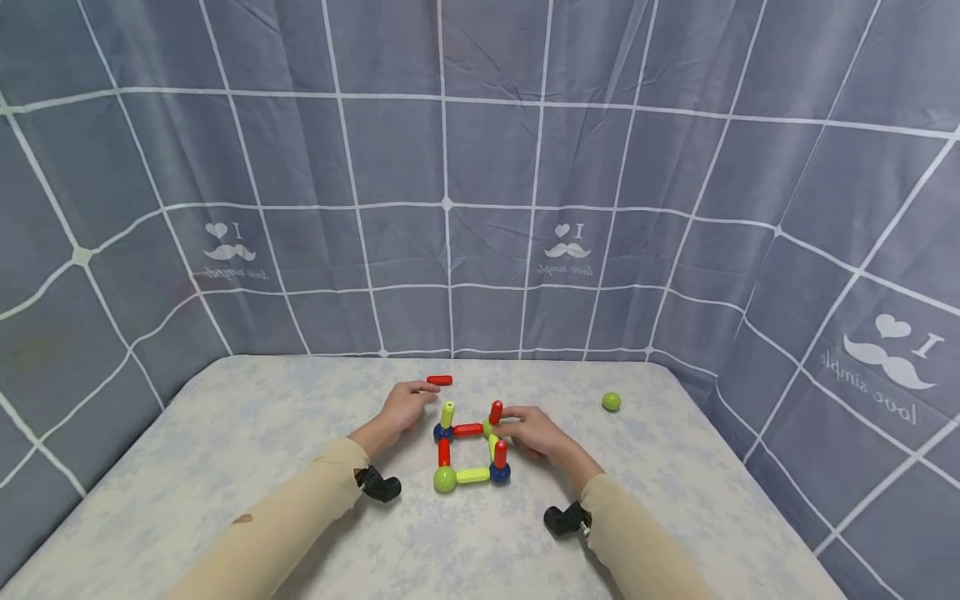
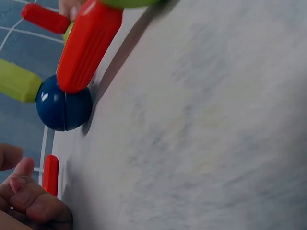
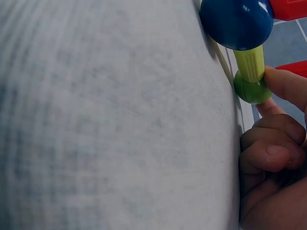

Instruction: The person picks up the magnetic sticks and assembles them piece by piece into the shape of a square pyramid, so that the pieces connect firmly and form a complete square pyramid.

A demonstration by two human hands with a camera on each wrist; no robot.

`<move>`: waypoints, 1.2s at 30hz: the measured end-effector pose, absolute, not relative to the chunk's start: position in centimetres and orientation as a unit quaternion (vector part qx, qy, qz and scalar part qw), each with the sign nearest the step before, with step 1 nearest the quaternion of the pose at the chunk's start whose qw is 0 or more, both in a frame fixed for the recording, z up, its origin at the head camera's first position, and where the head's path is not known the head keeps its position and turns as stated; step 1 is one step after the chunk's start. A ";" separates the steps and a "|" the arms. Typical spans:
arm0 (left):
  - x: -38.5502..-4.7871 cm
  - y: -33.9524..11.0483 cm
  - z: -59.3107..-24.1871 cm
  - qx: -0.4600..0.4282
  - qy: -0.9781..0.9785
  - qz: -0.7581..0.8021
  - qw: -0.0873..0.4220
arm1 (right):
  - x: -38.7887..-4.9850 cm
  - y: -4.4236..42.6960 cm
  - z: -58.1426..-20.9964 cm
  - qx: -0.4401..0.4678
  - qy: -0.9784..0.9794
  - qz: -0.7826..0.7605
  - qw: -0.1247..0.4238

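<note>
A square frame of rods and balls lies on the table. Its corners are a blue ball (image 1: 443, 432), a green ball (image 1: 445, 479), another blue ball (image 1: 500, 472) and a far-right green ball (image 3: 253, 91). Red and yellow-green rods link them; a yellow-green rod (image 1: 447, 414) and two red rods (image 1: 497, 412) stand upright. My right hand (image 1: 534, 431) pinches the far-right green ball between thumb and finger. Beyond the frame's left side, my left hand (image 1: 407, 405) reaches toward a loose red rod (image 1: 439, 380), its fingers loosely bent and holding nothing visible.
A loose green ball (image 1: 611, 402) lies toward the right back of the table (image 1: 667, 492). Behind the table hangs a grey-blue curtain (image 1: 487, 250) with white lines. Each wrist wears a black camera mount (image 1: 378, 484).
</note>
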State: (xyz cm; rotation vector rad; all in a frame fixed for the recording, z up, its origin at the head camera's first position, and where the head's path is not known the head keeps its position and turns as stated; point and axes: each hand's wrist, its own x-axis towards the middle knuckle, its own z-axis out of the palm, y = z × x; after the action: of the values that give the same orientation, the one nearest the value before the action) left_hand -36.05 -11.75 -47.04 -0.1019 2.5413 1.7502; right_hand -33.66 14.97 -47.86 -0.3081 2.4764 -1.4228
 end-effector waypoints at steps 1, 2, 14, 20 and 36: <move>-36.4 -11.8 -47.1 -0.037 0.821 0.568 0.026 | -33.7 14.9 -47.9 -0.107 0.853 -0.493 0.135; -36.6 -11.9 -47.1 -0.038 0.820 0.570 0.024 | -33.7 14.9 -47.9 -0.108 0.852 -0.494 0.135; -39.0 -12.0 -47.0 -0.040 0.830 0.556 -0.015 | -33.7 14.7 -47.9 -0.102 0.858 -0.487 0.127; -39.6 -11.6 -47.1 -0.038 0.843 0.536 -0.032 | -33.6 14.7 -48.0 -0.095 0.860 -0.485 0.125; -40.4 -11.0 -47.1 -0.030 0.900 0.432 -0.056 | -33.8 14.6 -48.0 -0.087 0.859 -0.489 0.124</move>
State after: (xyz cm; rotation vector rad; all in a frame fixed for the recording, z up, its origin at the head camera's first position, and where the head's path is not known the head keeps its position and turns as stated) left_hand -40.36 -11.00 -47.11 -0.0990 2.9326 1.4077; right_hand -33.78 14.59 -48.05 -0.2526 2.5057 -1.4250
